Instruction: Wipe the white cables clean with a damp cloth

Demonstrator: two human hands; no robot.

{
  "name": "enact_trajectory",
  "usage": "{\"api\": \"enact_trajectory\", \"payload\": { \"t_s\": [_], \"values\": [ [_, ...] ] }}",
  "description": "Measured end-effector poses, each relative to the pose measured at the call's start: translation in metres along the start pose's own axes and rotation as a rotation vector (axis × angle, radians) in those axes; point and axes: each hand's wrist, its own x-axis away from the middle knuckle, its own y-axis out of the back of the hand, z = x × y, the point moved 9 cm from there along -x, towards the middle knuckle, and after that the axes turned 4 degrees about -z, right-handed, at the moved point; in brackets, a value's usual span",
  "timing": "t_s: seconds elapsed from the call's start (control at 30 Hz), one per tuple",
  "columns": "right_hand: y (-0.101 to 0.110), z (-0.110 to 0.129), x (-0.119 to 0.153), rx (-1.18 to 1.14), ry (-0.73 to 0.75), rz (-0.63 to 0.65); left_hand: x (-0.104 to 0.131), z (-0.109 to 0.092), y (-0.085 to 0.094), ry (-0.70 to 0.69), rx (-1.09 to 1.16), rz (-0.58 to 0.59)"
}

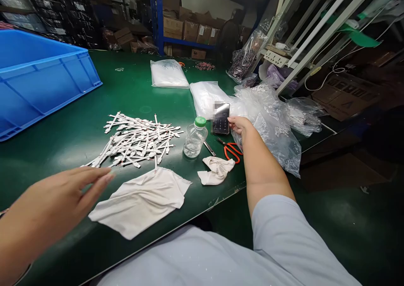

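Observation:
My right hand (239,125) is closed on the edge of a dark phone (221,118) with a keypad on its lit screen, beside the clear bags. My left hand (75,189) is over the table at the lower left, fingers stretched forward, holding nothing. Just right of it lies a white cloth (142,202). Beyond the cloth is a pile of short white cables (135,141). A clear jar with a green lid (194,141) stands between the pile and the phone. Red-handled pliers (232,151) lie just below my right hand.
A crumpled cloth (216,170) and a cutter (209,148) lie near the jar. At the left stands a blue crate (47,80). White plastic packs (168,73) are farther back. Clear bags (268,117) spread along the right side of the green table (126,92).

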Motion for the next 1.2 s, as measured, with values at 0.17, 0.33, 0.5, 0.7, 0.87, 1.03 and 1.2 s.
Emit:
{"api": "enact_trajectory", "payload": {
  "t_s": [0.17,0.33,0.5,0.7,0.87,1.03,1.2],
  "values": [
    [0.009,0.011,0.028,-0.154,0.174,-0.069,0.003,-0.089,0.012,-0.267,0.256,0.082],
    [0.026,0.026,0.074,-0.322,0.317,-0.172,0.008,-0.132,0.001,-0.373,0.451,0.282],
    [0.041,0.032,0.148,-0.414,0.384,-0.139,0.020,-0.145,-0.028,-0.306,0.709,0.518],
    [-0.011,0.015,0.249,-0.394,0.280,0.187,0.049,-0.154,-0.049,-0.249,1.133,0.846],
    [-0.087,-0.006,0.292,-0.357,0.189,0.431,0.056,-0.162,-0.040,-0.234,1.561,0.913],
    [-0.128,-0.025,0.292,-0.339,0.115,0.496,0.048,-0.147,-0.049,-0.189,1.736,0.843],
    [-0.136,-0.023,0.292,-0.305,0.151,0.542,0.047,-0.133,-0.062,-0.134,1.766,0.869]
  ]
}}
